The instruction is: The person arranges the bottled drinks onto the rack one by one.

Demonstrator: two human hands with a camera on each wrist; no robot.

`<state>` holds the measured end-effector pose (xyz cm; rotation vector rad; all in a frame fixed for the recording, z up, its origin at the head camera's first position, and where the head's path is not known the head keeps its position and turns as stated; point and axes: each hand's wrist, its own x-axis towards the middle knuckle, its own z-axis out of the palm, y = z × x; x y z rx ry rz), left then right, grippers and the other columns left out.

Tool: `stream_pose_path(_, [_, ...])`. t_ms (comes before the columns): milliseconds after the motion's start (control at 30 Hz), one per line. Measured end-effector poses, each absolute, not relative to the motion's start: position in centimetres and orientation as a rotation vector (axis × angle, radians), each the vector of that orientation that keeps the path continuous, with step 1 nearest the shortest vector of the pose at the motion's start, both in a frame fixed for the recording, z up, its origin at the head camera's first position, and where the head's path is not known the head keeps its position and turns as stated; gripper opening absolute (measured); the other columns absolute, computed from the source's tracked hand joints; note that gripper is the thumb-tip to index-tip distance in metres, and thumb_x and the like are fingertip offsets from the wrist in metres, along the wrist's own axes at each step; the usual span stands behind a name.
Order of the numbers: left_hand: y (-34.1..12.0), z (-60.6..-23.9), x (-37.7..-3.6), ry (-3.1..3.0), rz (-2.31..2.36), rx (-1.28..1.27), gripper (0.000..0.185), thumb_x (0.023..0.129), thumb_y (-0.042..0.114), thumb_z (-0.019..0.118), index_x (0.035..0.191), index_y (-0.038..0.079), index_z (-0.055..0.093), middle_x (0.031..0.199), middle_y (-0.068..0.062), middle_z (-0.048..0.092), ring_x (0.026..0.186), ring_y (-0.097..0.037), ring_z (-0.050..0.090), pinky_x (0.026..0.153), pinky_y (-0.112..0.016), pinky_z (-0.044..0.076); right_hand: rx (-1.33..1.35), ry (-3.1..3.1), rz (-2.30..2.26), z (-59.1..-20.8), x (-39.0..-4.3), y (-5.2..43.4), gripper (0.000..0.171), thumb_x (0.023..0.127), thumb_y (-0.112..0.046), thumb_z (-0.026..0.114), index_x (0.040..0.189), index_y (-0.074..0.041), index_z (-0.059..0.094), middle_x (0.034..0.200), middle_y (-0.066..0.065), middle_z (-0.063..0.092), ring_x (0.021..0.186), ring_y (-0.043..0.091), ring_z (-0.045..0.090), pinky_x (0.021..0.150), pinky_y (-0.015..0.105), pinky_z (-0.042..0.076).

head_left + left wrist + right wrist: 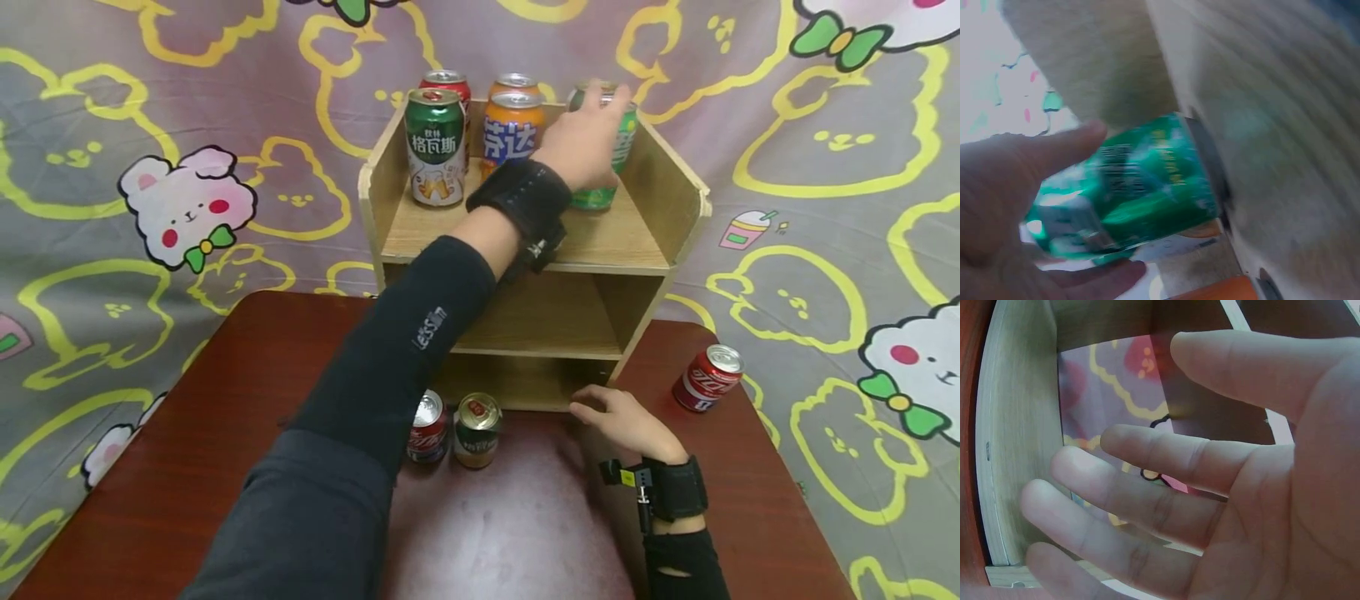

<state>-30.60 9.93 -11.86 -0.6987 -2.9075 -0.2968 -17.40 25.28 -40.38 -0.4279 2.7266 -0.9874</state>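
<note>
On the top shelf at the right, my left hand (pixel 585 137) holds a green drink can (pixel 1129 187), thumb on one side and fingers on the other in the left wrist view. The can's base is at the shelf board, and my hand hides part of it in the head view. Low down, my right hand (pixel 626 423) is by the lower right front edge of the wooden shelf (pixel 525 312). Its fingers (pixel 1147 450) are spread, with nothing held. Beside the left hand are an orange can (pixel 513 129) and another orange can (pixel 516 82) behind it.
A green-and-white can (pixel 435 150) stands at the top shelf's left, a red can (pixel 446 79) behind it. On the dark red table (pixel 300 350) are a cola can (pixel 427 429), a green-and-gold can (pixel 477 429) and another cola can (pixel 708 379) at the right.
</note>
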Motion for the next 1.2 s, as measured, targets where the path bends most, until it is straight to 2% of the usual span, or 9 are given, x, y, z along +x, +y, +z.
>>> stream_pose_path(67, [9.2,-11.7,-30.0,-2.923,-0.316,-0.707,0.095,0.086,0.043,0.065,0.153,0.024,0.000,0.156,-0.008,0.001,0.120,-0.022,0.049,0.092,-0.028,0.045,-0.431,2.733,-0.993,-40.3,-17.3,25.3,0.044,0.096,-0.037,0.053,0.121,-0.002,0.061,0.114,0.010,0.063,0.101,0.024,0.059,0.083,0.044,0.049])
stream_pose_path(133, [8.2,-11.5,-29.1,-2.913,-0.285,-0.751,0.088,0.089,0.049,0.057,0.153,0.022,0.003,0.155,-0.009,0.008,0.118,-0.020,0.050,0.089,-0.028,0.046,-0.439,2.737,-0.996,-40.2,-17.1,25.4,0.044,0.097,-0.037,0.052,0.121,-0.002,0.060,0.115,0.011,0.062,0.104,0.026,0.059,0.085,0.045,0.048])
stream_pose_path(200, [6.9,-11.5,-27.9,-2.869,-0.247,-0.828,0.077,0.092,0.051,0.050,0.151,0.019,0.013,0.149,-0.008,0.023,0.113,-0.017,0.051,0.085,-0.026,0.047,-0.424,2.742,-1.001,-40.2,-16.9,25.7,0.044,0.096,-0.038,0.053,0.122,-0.002,0.060,0.116,0.011,0.062,0.106,0.028,0.058,0.086,0.046,0.047])
stream_pose_path(300, [4.1,-12.0,-25.9,-2.779,-0.259,-0.944,0.059,0.095,0.048,0.048,0.143,0.016,0.034,0.133,-0.004,0.044,0.107,-0.013,0.051,0.079,-0.026,0.047,-0.406,2.750,-0.993,-40.3,-16.6,26.0,0.043,0.096,-0.036,0.053,0.122,-0.002,0.060,0.117,0.012,0.061,0.108,0.029,0.057,0.086,0.047,0.047])
stream_pose_path(433, [0.0,-13.7,-23.8,-2.658,-0.394,-1.075,0.040,0.094,0.040,0.054,0.125,0.014,0.056,0.112,-0.001,0.057,0.095,-0.013,0.054,0.074,-0.029,0.044,-0.379,2.748,-0.970,-40.5,-16.3,26.5,0.043,0.096,-0.037,0.054,0.120,-0.001,0.060,0.116,0.012,0.061,0.107,0.030,0.057,0.084,0.046,0.048])
stream_pose_path(533, [-2.7,-15.1,-22.9,-2.612,-0.445,-1.132,0.034,0.093,0.037,0.057,0.116,0.012,0.063,0.107,-0.003,0.060,0.095,-0.017,0.055,0.076,-0.032,0.044,-0.376,2.735,-0.956,-40.7,-16.1,26.6,0.047,0.096,-0.039,0.054,0.120,0.000,0.059,0.115,0.012,0.061,0.105,0.029,0.058,0.082,0.045,0.049])
stream_pose_path(667, [-5.2,-16.6,-22.2,-2.609,-0.481,-1.141,0.033,0.094,0.035,0.057,0.114,0.011,0.064,0.111,-0.005,0.061,0.101,-0.020,0.056,0.082,-0.035,0.044,-0.369,2.737,-0.948,-40.8,-16.1,26.8,0.047,0.095,-0.040,0.054,0.121,0.000,0.059,0.115,0.012,0.062,0.104,0.028,0.058,0.081,0.045,0.049])
stream_pose_path(967, [-10.2,-20.6,-21.1,-2.525,-0.679,-1.208,0.025,0.092,0.026,0.062,0.110,0.008,0.066,0.108,-0.004,0.063,0.104,-0.018,0.057,0.088,-0.035,0.044,-0.367,2.757,-0.913,-41.0,-15.7,27.8,0.040,0.095,-0.036,0.056,0.116,-0.002,0.062,0.108,0.008,0.064,0.095,0.022,0.060,0.076,0.039,0.049])
stream_pose_path(1200, [-14.0,-25.8,-19.9,-2.611,-0.861,-1.044,0.024,0.092,0.025,0.063,0.110,0.010,0.066,0.107,-0.003,0.063,0.100,-0.019,0.057,0.085,-0.040,0.046,-0.314,2.926,-0.922,-40.7,-15.5,29.1,0.032,0.094,-0.033,0.059,0.110,-0.005,0.065,0.101,0.006,0.066,0.081,0.016,0.059,0.066,0.034,0.047])
